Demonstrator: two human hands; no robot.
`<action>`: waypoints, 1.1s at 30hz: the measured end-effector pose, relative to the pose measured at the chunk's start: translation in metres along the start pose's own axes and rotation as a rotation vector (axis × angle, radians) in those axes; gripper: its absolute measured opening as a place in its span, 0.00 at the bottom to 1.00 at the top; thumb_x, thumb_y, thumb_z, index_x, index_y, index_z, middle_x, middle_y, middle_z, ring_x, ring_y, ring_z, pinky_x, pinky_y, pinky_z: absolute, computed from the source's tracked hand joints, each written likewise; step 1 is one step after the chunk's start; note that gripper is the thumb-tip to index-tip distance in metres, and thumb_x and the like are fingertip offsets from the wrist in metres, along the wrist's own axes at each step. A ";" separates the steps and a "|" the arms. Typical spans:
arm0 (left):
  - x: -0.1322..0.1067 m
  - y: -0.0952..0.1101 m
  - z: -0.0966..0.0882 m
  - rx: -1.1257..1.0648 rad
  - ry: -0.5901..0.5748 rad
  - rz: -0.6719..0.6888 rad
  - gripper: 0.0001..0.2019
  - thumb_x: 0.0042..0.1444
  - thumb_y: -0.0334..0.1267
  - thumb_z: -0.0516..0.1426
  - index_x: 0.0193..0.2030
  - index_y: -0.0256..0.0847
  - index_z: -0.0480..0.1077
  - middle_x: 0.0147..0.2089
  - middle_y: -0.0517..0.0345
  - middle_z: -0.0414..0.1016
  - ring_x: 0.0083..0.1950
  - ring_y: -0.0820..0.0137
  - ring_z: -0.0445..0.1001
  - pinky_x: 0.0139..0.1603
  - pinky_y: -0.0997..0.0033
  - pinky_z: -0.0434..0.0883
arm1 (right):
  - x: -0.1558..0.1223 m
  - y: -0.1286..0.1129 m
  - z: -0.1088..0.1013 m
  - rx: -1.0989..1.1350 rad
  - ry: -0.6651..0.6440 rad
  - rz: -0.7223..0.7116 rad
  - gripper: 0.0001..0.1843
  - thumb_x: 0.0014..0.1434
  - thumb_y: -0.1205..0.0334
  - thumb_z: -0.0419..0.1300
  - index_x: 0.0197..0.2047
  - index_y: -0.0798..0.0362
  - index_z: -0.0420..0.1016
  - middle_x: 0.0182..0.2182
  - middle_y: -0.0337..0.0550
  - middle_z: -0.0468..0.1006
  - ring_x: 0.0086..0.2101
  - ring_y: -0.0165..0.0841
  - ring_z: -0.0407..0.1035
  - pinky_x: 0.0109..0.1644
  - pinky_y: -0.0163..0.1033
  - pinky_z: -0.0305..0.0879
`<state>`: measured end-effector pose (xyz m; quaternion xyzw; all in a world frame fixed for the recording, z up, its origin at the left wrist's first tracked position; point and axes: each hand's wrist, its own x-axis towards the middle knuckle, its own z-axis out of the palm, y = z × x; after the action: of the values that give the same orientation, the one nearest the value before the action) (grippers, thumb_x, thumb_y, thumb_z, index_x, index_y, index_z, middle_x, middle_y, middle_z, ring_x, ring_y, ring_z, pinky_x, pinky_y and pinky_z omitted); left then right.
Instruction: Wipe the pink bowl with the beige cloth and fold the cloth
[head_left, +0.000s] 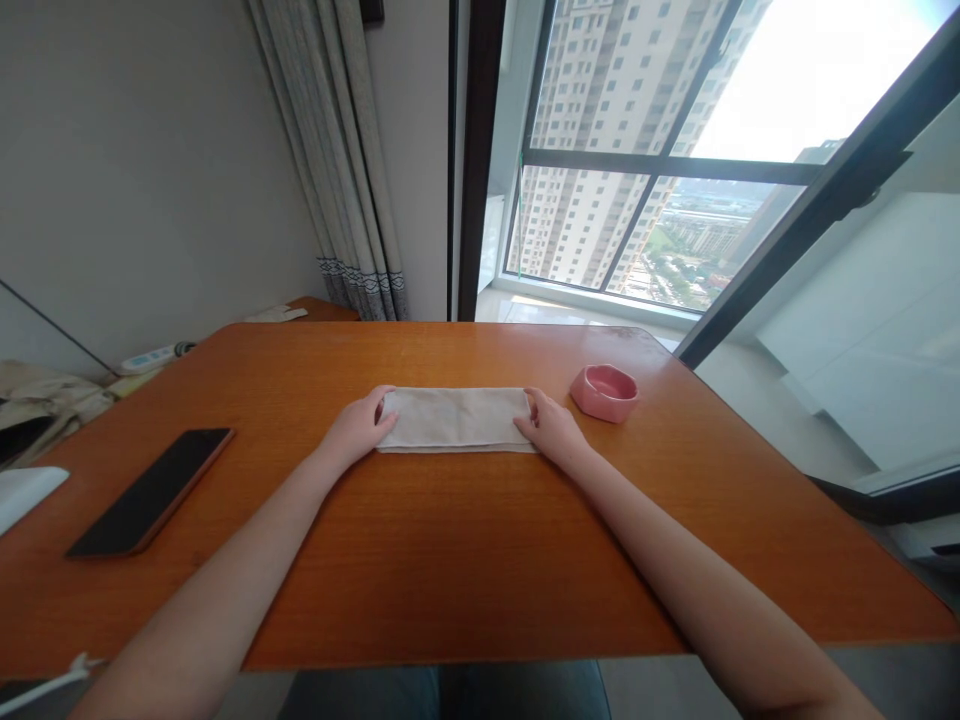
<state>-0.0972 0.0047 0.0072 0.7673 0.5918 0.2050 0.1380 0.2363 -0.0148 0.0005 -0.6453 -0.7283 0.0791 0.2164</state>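
A folded off-white cloth lies as a long flat strip across the middle of the wooden table. My left hand grips its left end, thumb on the near side and fingers curled at the far corner. At the right end, my right hand holds the cloth the same way. The fingertips of both hands are partly hidden at the cloth's edges. Just beyond my right hand stands a pink angular bowl, not touched by either hand.
A dark flat tablet-like slab lies on the table's left side. A white object sits at the far left edge. Behind the table are a grey curtain and a large window. A power strip is beyond the left edge.
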 end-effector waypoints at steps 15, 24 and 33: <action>-0.004 -0.005 -0.005 -0.136 -0.092 -0.016 0.25 0.51 0.48 0.52 0.55 0.43 0.68 0.36 0.52 0.76 0.34 0.59 0.73 0.39 0.65 0.66 | 0.004 0.011 0.013 0.317 -0.021 0.045 0.23 0.50 0.64 0.57 0.51 0.55 0.65 0.29 0.36 0.66 0.29 0.30 0.63 0.37 0.35 0.61; -0.004 0.001 -0.009 -0.071 -0.117 0.014 0.23 0.56 0.49 0.47 0.55 0.45 0.64 0.45 0.52 0.74 0.43 0.59 0.72 0.44 0.65 0.64 | 0.001 0.000 0.001 0.394 -0.001 0.008 0.17 0.52 0.64 0.50 0.45 0.51 0.70 0.20 0.31 0.58 0.23 0.28 0.57 0.29 0.32 0.53; -0.005 -0.001 -0.011 0.001 -0.173 0.043 0.20 0.52 0.44 0.50 0.52 0.43 0.66 0.26 0.62 0.63 0.28 0.68 0.66 0.30 0.71 0.60 | 0.001 -0.003 -0.008 0.211 -0.193 -0.002 0.15 0.46 0.68 0.54 0.39 0.53 0.72 0.20 0.32 0.60 0.24 0.28 0.59 0.29 0.32 0.53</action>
<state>-0.1043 -0.0006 0.0156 0.7946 0.5612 0.1408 0.1839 0.2369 -0.0161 0.0089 -0.6075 -0.7342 0.2166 0.2120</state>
